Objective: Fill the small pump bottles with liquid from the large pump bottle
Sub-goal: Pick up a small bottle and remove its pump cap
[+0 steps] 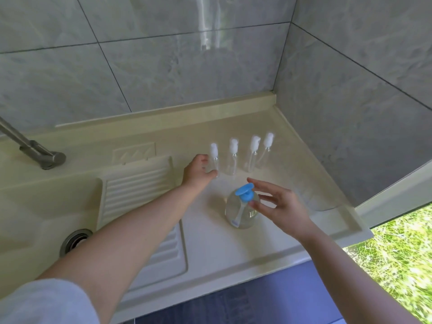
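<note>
Head view: four small bottles [240, 155] stand in a row near the surface's [210, 242] far right corner. The left hand [197, 173] curls its fingers [211, 173] round the leftmost bottle [214, 160]. The large bottle [242, 210] stands nearer the front edge; the right hand [278, 204], fingers spread wide, touches its blue pump [244, 190].

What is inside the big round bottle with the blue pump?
The big bottle holds clear liquid, with a white pump tube running down through it. The right hand covers its right edge, so the exact fill level is unclear.
</note>
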Available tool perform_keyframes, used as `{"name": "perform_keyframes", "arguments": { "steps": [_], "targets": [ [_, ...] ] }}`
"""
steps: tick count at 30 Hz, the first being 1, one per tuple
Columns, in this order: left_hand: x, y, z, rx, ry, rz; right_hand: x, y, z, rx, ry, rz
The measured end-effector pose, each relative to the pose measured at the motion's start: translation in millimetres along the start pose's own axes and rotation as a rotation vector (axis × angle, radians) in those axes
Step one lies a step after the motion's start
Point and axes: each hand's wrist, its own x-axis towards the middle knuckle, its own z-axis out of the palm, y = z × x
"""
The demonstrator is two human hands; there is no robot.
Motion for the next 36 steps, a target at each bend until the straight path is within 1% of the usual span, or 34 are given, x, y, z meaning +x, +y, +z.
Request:
{"name": "perform_keyframes", "arguments": {
  "steps": [3, 8, 16, 19, 21, 24, 26, 28, 31, 33, 36],
  "targets": [
    [4, -1, 4, 0.009, 0.052, 0.045, -1, 6, 3, 0.050, 0.046, 0.013],
    [11, -5, 4, 0.042, 0.054, 0.086, -5, 9, 11, 0.021, 0.075, -0.012],
    [8, -17, -11, 0.033, 0.068, 0.119, 0, -1, 27, 0.036, 0.033, -0.007],
    [-6, -9, -26, 0.019, 0.106, 0.163, -1, -9, 23, 0.130, 0.001, 0.044],
    [-22, 3, -38, -0.018, 0.122, 0.229, 0, -20, 17, 0.163, 0.089, 0.028],
    [-54, 20, -56, -0.054, 0.139, 0.349, 5, -55, 15, 0.089, 0.298, -0.051],
    [-80, 30, -66, -0.052, 0.134, 0.424, 9, -88, 21, 0.062, 0.341, -0.121],
    [-108, 35, -71, -0.067, 0.111, 0.468, 14, -118, 30, 0.057, 0.283, -0.123],
    [-148, 34, -72, -0.070, 0.121, 0.488, 20, -144, 49, 0.009, 0.167, -0.040],
    [-167, 26, -69, -0.022, 0.167, 0.482, 19, -148, 61, -0.067, 0.160, -0.009],
    [-186, 16, -65, 0.010, 0.261, 0.424, 12, -151, 70, -0.141, 0.219, 0.000]
  ]
}}
